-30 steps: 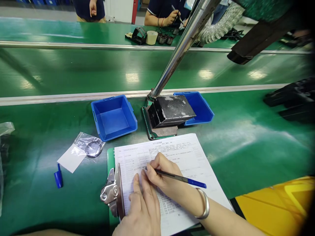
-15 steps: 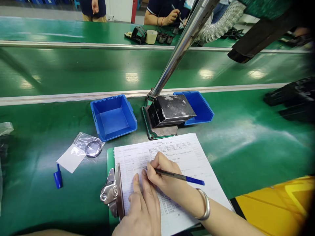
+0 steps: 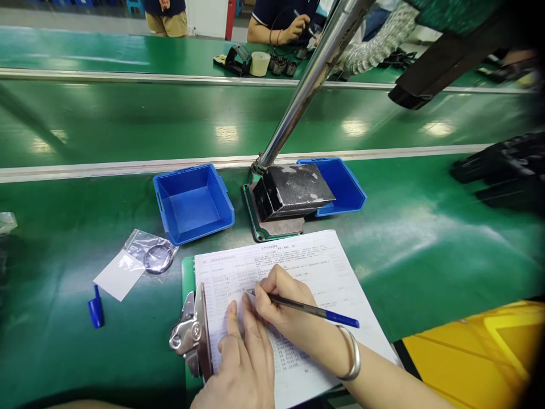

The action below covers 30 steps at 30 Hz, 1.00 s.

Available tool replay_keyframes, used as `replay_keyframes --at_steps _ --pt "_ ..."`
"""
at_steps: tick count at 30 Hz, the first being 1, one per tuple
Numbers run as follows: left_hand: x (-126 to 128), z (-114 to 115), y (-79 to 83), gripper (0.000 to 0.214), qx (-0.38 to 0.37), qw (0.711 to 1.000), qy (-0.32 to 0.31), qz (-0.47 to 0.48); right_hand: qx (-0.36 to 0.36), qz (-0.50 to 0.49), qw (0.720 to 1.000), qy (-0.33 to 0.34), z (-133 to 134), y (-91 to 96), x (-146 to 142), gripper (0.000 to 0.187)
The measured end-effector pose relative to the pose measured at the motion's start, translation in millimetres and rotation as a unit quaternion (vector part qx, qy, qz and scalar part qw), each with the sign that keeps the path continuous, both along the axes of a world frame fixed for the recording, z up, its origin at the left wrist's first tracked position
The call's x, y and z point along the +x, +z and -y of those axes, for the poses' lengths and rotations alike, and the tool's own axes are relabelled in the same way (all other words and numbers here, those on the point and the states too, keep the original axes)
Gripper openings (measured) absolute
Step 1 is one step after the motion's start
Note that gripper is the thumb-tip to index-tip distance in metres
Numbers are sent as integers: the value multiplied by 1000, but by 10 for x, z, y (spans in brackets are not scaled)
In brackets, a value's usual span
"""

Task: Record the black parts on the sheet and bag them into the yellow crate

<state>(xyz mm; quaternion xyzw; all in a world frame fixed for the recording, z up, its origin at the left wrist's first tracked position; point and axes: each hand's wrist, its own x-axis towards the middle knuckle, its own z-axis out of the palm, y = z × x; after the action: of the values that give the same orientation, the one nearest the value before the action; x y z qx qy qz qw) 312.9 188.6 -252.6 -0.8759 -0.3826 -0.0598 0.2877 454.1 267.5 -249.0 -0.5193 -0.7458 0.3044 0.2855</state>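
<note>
Printed sheets (image 3: 315, 255) lie on a green clipboard (image 3: 188, 272), held at the left by its metal clip (image 3: 191, 332). My right hand (image 3: 289, 298) grips a ballpoint pen (image 3: 317, 310) with a blue end, its tip on a row of the top sheet beside some handwriting. Flat on the same paper, my left hand (image 3: 244, 355) has its fingers stretched out, the fingertips just left of the pen tip. A blue pen cap (image 3: 96, 309) lies on the green table to the left of the clipboard.
A clear plastic bag (image 3: 155, 253) with a dark ring and a white card (image 3: 119, 275) lies left. Behind the clipboard are two blue bins (image 3: 193, 210) (image 3: 347, 190) and a metal post (image 3: 298, 96) on a black-weighted base. A yellow bin (image 3: 464, 352) stands right. A co-worker's hand (image 3: 296, 28) works opposite.
The pen tip has shifted slightly along the row, and the pen's rear end has swung a little lower. My left hand stays on the paper. The whole view has moved slightly.
</note>
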Motion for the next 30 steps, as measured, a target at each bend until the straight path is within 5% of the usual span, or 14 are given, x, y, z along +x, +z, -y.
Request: replay_keyframes --at_steps 30 --pt "-11 -15 18 49 -4 1000 -9 10 5 -6 1000 -4 7 -92 9 18"
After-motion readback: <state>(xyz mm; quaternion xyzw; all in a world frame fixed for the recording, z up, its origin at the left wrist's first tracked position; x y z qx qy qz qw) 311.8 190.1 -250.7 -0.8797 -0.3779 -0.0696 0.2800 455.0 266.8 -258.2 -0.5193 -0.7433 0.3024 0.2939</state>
